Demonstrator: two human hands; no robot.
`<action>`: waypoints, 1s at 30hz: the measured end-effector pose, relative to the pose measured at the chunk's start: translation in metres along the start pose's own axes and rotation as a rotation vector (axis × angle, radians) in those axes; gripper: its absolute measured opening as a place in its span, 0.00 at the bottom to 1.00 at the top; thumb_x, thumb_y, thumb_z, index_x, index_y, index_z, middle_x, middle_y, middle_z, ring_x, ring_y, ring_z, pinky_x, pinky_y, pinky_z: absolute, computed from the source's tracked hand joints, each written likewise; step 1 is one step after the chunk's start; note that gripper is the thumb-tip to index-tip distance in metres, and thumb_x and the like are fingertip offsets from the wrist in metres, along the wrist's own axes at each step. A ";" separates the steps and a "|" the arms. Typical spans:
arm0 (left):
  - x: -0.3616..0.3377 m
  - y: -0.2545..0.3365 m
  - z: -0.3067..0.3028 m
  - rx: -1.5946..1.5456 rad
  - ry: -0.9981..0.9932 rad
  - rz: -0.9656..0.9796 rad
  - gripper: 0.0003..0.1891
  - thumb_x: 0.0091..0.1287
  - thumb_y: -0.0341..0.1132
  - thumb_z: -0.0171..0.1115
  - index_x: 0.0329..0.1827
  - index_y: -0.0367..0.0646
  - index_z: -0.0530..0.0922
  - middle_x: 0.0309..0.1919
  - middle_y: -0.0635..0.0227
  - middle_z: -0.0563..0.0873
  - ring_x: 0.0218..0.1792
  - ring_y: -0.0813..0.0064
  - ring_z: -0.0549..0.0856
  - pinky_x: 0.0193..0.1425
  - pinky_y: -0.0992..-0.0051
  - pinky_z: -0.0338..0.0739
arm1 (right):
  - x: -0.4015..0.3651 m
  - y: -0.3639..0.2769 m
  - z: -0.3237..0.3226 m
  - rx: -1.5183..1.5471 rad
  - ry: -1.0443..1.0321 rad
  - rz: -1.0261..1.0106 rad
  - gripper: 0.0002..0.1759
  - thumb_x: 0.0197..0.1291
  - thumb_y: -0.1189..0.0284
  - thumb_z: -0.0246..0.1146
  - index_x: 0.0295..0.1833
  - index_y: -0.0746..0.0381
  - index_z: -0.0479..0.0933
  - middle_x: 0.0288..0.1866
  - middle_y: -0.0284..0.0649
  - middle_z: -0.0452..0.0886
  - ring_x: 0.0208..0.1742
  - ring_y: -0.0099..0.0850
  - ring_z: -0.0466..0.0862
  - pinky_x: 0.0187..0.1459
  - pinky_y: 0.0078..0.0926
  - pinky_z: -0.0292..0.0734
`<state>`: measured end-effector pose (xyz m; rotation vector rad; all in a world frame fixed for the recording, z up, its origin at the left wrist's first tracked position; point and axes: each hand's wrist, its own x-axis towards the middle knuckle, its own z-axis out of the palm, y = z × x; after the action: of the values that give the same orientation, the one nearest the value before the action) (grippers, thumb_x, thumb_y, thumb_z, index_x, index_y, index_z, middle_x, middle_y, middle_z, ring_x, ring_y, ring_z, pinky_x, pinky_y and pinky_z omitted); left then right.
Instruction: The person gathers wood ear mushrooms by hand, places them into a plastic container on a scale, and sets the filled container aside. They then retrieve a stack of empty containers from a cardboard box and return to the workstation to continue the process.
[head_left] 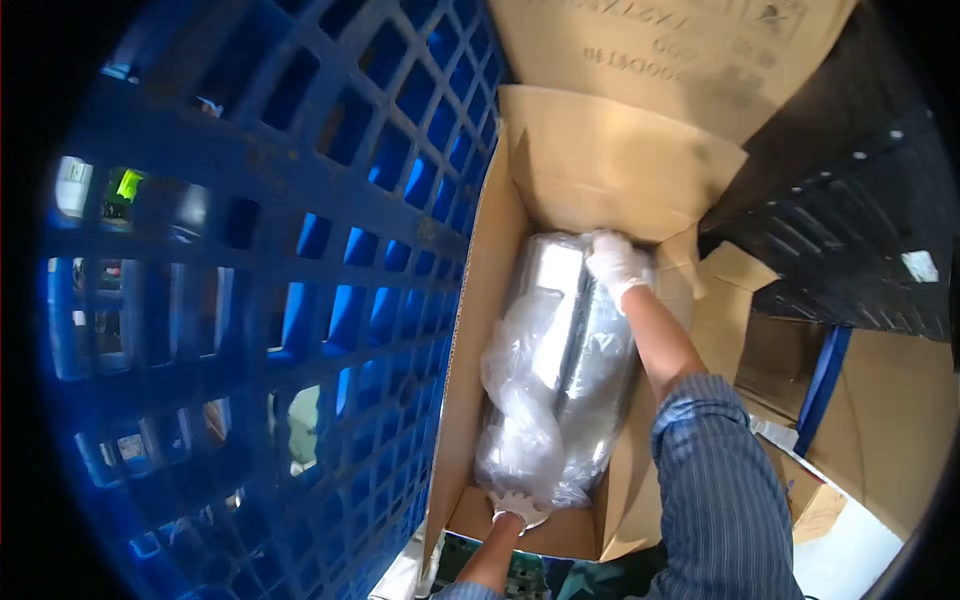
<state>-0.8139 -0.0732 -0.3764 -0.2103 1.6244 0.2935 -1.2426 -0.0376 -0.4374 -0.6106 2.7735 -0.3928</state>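
A deep cardboard box [480, 330] holds long silvery packages wrapped in clear plastic [600, 400], lying side by side. Loose, crumpled plastic film [520, 440] bulges over the left one. My right hand [613, 263], in a white glove, reaches to the far end of the packages, its fingers curled over the wrapping; the fingertips are partly hidden. At the near end of the box, my left hand [520, 508], also in a white glove, has its fingers spread against the lower edge of the plastic.
A tall blue plastic lattice crate [420, 230] stands close along the box's left side. The far flap [660, 60] is raised. To the right are a black ribbed panel [840, 220] and other open cardboard boxes [890, 420].
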 end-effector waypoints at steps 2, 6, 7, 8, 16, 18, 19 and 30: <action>0.005 0.008 0.002 -0.014 0.016 -0.036 0.31 0.63 0.65 0.41 0.66 0.64 0.69 0.69 0.67 0.67 0.71 0.64 0.61 0.72 0.41 0.43 | 0.021 0.013 0.030 0.029 -0.130 0.058 0.17 0.58 0.61 0.51 0.46 0.57 0.79 0.48 0.49 0.81 0.51 0.45 0.80 0.51 0.45 0.73; 0.056 -0.001 0.029 -0.155 0.036 0.221 0.33 0.62 0.56 0.51 0.69 0.55 0.65 0.70 0.55 0.64 0.70 0.59 0.62 0.74 0.56 0.49 | 0.034 0.033 0.060 0.178 -0.125 0.098 0.24 0.62 0.51 0.48 0.38 0.58 0.81 0.42 0.48 0.82 0.46 0.46 0.81 0.51 0.41 0.73; 0.061 -0.001 0.028 -0.178 0.037 0.245 0.32 0.62 0.56 0.51 0.69 0.54 0.65 0.70 0.55 0.63 0.70 0.59 0.62 0.74 0.56 0.49 | 0.033 0.033 0.044 0.177 -0.169 0.084 0.23 0.62 0.53 0.49 0.38 0.59 0.80 0.42 0.48 0.82 0.46 0.48 0.80 0.49 0.43 0.73; 0.064 -0.001 0.026 -0.180 0.031 0.238 0.32 0.62 0.56 0.51 0.69 0.54 0.65 0.70 0.55 0.63 0.70 0.59 0.62 0.74 0.55 0.49 | 0.020 0.028 0.031 0.215 -0.071 0.095 0.22 0.63 0.54 0.49 0.37 0.60 0.80 0.40 0.48 0.82 0.44 0.49 0.80 0.48 0.44 0.73; 0.018 0.008 -0.016 -0.206 0.050 0.057 0.32 0.63 0.54 0.50 0.69 0.50 0.65 0.70 0.56 0.63 0.70 0.58 0.61 0.74 0.54 0.48 | -0.003 -0.005 0.050 1.145 0.274 0.238 0.16 0.68 0.64 0.52 0.30 0.63 0.75 0.22 0.35 0.75 0.25 0.28 0.72 0.31 0.26 0.68; -0.012 0.013 -0.025 -0.230 0.095 0.032 0.32 0.63 0.53 0.50 0.69 0.50 0.65 0.70 0.56 0.62 0.70 0.58 0.61 0.74 0.53 0.48 | -0.036 -0.022 0.018 1.236 0.081 0.327 0.13 0.68 0.67 0.54 0.32 0.62 0.75 0.22 0.27 0.71 0.24 0.20 0.67 0.28 0.20 0.64; -0.017 0.012 -0.017 -0.173 0.254 0.076 0.32 0.62 0.54 0.51 0.68 0.49 0.65 0.69 0.57 0.63 0.70 0.57 0.60 0.73 0.51 0.48 | -0.056 -0.027 0.007 1.182 -0.050 0.329 0.11 0.67 0.69 0.55 0.33 0.61 0.75 0.23 0.24 0.69 0.24 0.17 0.66 0.27 0.18 0.63; -0.022 0.000 0.052 -0.591 0.520 0.345 0.24 0.64 0.51 0.51 0.56 0.45 0.76 0.61 0.57 0.74 0.63 0.55 0.70 0.70 0.57 0.58 | -0.309 -0.112 -0.170 0.979 -0.605 -0.259 0.09 0.68 0.68 0.53 0.41 0.64 0.73 0.29 0.34 0.73 0.33 0.21 0.72 0.34 0.24 0.70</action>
<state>-0.7630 -0.0578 -0.3572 -0.4845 2.0514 1.0575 -0.9854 0.0350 -0.1811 -0.6569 1.6407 -1.2544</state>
